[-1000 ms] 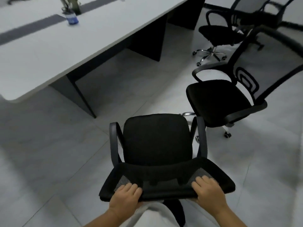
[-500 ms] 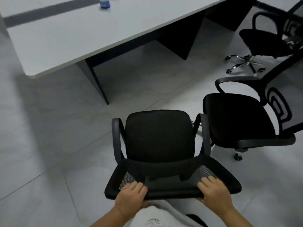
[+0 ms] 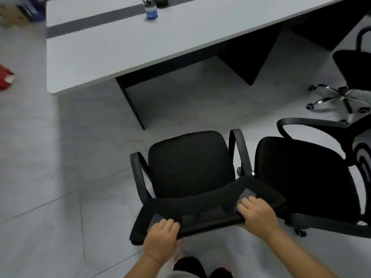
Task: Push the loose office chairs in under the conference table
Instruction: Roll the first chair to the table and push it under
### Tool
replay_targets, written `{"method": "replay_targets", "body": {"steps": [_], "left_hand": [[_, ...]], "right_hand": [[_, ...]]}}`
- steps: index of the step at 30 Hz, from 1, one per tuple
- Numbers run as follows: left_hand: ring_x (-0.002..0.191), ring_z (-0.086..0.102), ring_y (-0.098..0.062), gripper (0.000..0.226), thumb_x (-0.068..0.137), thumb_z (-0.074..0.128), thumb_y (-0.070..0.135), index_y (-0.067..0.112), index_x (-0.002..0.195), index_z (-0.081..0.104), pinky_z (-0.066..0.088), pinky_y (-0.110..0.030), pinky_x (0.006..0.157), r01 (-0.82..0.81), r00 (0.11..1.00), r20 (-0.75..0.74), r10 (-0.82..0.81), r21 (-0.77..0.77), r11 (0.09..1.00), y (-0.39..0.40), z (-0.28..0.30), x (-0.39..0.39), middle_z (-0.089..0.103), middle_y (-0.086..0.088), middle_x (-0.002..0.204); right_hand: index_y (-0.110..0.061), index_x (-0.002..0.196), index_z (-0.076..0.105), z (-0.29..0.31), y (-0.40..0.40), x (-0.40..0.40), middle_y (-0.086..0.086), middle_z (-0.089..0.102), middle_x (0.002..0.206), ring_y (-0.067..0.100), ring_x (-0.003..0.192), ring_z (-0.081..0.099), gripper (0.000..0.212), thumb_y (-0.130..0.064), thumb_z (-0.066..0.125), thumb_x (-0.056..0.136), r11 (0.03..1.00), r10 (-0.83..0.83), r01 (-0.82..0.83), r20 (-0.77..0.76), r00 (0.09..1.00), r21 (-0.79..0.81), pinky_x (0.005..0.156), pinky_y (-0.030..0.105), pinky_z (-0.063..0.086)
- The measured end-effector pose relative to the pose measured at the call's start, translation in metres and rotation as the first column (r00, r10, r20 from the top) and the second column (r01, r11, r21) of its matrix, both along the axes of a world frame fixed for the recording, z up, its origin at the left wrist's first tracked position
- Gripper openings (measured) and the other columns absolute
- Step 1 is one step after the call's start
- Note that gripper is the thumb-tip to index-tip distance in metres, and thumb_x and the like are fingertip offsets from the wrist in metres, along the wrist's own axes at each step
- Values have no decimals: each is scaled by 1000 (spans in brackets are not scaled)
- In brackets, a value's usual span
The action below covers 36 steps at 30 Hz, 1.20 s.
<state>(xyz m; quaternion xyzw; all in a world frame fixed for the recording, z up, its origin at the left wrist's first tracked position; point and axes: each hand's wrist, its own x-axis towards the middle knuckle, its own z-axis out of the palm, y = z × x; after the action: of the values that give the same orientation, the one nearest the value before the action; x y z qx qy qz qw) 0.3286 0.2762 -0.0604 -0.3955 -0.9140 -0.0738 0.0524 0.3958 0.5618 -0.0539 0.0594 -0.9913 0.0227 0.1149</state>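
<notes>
A black mesh office chair (image 3: 190, 167) stands right in front of me, its seat facing the white conference table (image 3: 140, 43). My left hand (image 3: 160, 237) grips the left part of its backrest top edge. My right hand (image 3: 258, 214) grips the right part of the same edge. The chair's front is a short way from the table edge, near a dark table leg (image 3: 131, 105). A second black chair (image 3: 305, 177) stands beside it on the right, almost touching its armrest. A third chair (image 3: 353, 73) with a chrome star base stands further right.
On the table stand a blue pen holder (image 3: 151, 9) and a dark round object (image 3: 161, 1). A red item (image 3: 5, 78) lies on the grey tiled floor at far left. Boxes or clutter (image 3: 18, 11) sit at the top left corner.
The chair, held by both hands, has rolled forward and leftward toward the table's near end. The view has swung left, so the table corner and the second chair sit closer.
</notes>
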Motion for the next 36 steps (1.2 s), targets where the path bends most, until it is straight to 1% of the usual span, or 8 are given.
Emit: {"method": "replay_targets", "body": {"steps": [8,12,16,19,23,26,32,36], "left_hand": [[47,48,-11,37,91,23,51,22,76,39,29,-24,57,-50,993,-105,55,50,997,29,2,-64,57,5,52],[48,47,-11,44,92,16,56,22,74,38,28,-24,57,-55,987,-147,61,42,998,38,1,-117,56,7,52],[48,50,-10,45,89,15,59,24,75,38,28,-24,58,-38,990,-132,41,29,999,41,-4,-181,57,8,54],[48,50,-9,45,83,27,64,24,73,42,29,-23,56,-20,992,-122,20,-2,1000,46,-2,-228,56,9,55],[45,48,-7,46,50,67,68,26,61,53,33,-16,48,-15,995,-97,10,-47,999,63,4,-277,53,10,50],[45,47,-8,38,59,58,62,25,60,52,29,-21,55,-13,994,-105,11,-15,1000,75,6,-309,53,9,49],[43,52,-10,45,45,75,58,21,59,54,28,-25,58,-34,997,-70,32,-21,999,95,9,-376,53,6,48],[42,51,-7,50,27,83,57,22,51,57,33,-15,44,-93,995,38,96,-75,993,118,14,-419,53,8,47]], "right_hand": [[-17,54,56,-9,27,-69,-1,53,51,17,46,48,37,-29,86,34,999,35,-34,-82,996,9,44,24,36],[-16,52,54,-14,34,-117,0,50,50,19,46,46,38,-11,84,29,1000,-2,4,-63,998,22,53,26,24],[-17,52,56,-15,35,-170,-1,50,50,19,47,46,40,-14,86,25,998,-24,26,-40,999,58,53,28,23],[-17,52,56,-13,40,-213,-1,50,51,20,49,45,41,-16,86,24,997,-46,48,-29,999,66,52,27,25],[-18,54,58,-9,56,-263,-1,54,53,18,50,48,43,-24,88,25,997,-1,3,-23,1000,77,46,26,38],[-18,57,59,-4,70,-298,-2,56,55,18,51,52,41,-20,88,27,998,6,-6,5,1000,65,46,26,41],[-16,55,56,-1,85,-367,0,53,53,19,48,50,40,-19,86,29,995,29,-28,-5,1000,94,48,27,37],[-16,55,56,5,108,-421,-1,52,52,18,48,49,39,-22,86,32,990,94,-90,-25,995,107,50,26,34]]}}
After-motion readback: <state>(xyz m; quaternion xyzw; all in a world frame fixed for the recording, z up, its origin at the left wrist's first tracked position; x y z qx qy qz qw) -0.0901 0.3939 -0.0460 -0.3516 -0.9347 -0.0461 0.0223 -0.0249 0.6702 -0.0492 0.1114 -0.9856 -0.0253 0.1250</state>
